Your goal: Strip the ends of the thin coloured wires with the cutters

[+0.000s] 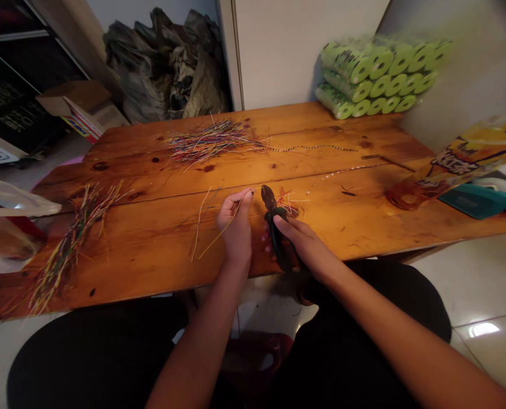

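Firmly clenched, dark-handled pliers (pixel 274 224) stand tips-up in the right hand (pixel 306 244) (a grip that seems chosen for leverage), just beside the left hand (pixel 236 221), which pinches thin wires (pixel 219 237). A red wire tuft (pixel 289 201) lies by the pliers' tip; coloured wire heaps (pixel 206 142) lie ahead and leftward on the wooden surface (pixel 364 221).

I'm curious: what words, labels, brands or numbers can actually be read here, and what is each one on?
Yellow bag: large slanted lettering, too warped to read for certain.
Black board: pale lettering, too dark and blurred to read.
Green rolls: dark print, too blurred to read.
Cardboard box: coloured print, too small to read.
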The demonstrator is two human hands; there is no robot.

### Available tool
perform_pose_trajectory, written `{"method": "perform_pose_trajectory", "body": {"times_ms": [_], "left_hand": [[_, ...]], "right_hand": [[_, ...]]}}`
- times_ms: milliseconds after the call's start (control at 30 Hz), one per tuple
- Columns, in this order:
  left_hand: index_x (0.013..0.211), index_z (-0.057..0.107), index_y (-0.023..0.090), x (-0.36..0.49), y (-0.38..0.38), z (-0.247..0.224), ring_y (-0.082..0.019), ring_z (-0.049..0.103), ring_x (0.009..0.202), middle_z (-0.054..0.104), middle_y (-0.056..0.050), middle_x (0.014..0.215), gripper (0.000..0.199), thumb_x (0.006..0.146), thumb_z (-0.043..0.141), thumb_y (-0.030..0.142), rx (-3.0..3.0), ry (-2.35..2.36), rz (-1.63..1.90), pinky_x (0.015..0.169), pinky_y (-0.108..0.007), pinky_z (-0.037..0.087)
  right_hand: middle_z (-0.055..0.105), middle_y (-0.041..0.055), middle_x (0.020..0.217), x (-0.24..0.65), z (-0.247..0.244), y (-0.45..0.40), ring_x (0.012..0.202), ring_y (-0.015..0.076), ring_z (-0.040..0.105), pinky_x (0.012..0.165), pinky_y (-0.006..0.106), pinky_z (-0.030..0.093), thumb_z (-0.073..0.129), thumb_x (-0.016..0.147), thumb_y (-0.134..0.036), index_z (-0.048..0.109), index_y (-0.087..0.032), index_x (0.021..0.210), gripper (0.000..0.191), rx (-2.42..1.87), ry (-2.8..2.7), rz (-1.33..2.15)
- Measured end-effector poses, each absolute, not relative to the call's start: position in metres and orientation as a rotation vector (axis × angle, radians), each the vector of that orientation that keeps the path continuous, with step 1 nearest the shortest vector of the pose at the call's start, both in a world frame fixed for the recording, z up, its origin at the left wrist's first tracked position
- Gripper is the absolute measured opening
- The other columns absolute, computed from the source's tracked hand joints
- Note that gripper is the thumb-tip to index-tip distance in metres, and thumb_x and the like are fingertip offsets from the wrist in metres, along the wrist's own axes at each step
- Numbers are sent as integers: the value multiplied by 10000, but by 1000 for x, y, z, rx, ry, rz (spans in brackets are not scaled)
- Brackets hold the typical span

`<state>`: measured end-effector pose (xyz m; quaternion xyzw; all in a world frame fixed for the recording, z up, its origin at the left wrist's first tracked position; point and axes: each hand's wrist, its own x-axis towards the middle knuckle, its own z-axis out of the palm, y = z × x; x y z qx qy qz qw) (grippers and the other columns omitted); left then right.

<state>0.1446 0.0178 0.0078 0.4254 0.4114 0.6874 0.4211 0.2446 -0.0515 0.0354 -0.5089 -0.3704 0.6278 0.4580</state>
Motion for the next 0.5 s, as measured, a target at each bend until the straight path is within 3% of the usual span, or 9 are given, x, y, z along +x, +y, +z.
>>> {"method": "perform_pose_trajectory", "body": {"times_ms": [500], "left_hand": [[775, 662, 196, 147, 11, 9, -126, 654, 830, 704, -6, 827, 55, 774, 617, 229, 1141, 1007, 1728, 863, -298, 485]], "right_hand": [[541, -1, 640, 245, 36, -54, 489, 104, 495, 441, 230, 429, 485, 842, -525, 524, -182, 755, 356, -1154, -878, 1662]]}}
